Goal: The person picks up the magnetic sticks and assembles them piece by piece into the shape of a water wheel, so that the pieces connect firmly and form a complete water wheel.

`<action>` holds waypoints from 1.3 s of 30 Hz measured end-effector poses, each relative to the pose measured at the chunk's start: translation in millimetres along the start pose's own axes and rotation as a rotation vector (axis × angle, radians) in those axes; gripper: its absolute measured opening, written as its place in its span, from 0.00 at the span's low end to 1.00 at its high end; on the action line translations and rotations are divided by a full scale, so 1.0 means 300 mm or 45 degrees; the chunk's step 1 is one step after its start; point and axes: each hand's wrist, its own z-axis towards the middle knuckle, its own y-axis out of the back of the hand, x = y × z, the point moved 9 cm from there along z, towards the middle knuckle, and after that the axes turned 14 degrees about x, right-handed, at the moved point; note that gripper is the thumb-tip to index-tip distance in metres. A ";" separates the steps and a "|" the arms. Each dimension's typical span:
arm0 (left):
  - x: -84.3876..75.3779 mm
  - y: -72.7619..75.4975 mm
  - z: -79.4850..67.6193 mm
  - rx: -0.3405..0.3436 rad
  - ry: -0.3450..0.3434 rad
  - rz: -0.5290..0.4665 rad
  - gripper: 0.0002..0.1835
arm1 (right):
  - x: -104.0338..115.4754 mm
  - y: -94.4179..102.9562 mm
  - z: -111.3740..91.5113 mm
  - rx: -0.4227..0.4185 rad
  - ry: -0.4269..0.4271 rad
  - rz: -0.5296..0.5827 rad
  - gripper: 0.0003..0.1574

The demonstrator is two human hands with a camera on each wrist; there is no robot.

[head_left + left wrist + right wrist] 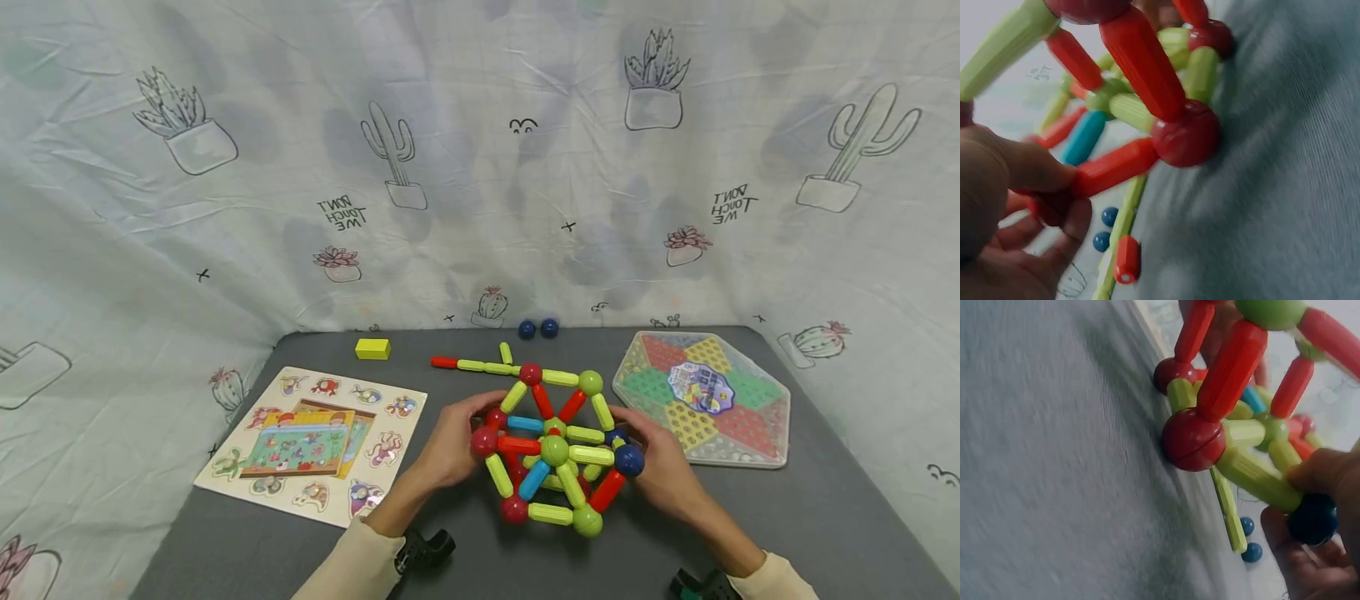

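Both hands hold a wheel-like frame of magnetic rods and balls (555, 451), built from yellow-green, red and light blue rods joined by red, green and dark blue balls. On its left side, my left hand (452, 446) grips the frame; in the left wrist view the thumb and fingers pinch a dark red ball (1054, 209). From the right, my right hand (662, 468) pinches a dark blue ball (1313, 519) between thumb and fingers. Parts of both hands are hidden behind the frame. Whether its lowest balls touch the table I cannot tell.
Behind the frame lie a line of loose rods (480, 366), a short rod (506, 353) and two blue balls (550, 327). A yellow block (372, 349) sits back left. A picture puzzle board (300, 517) lies left, a hexagonal game box (701, 400) right, on the grey table (247, 550).
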 end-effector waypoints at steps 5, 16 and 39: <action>-0.007 0.012 0.003 -0.032 -0.067 0.015 0.35 | 0.018 0.014 0.021 -0.028 0.176 0.056 0.37; 0.007 0.019 0.022 -0.032 -0.111 0.015 0.37 | 0.050 0.037 0.034 -0.118 0.461 -0.232 0.48; 0.170 -0.091 0.100 0.207 0.069 -0.230 0.14 | -0.096 -0.106 0.158 0.396 0.113 0.191 0.09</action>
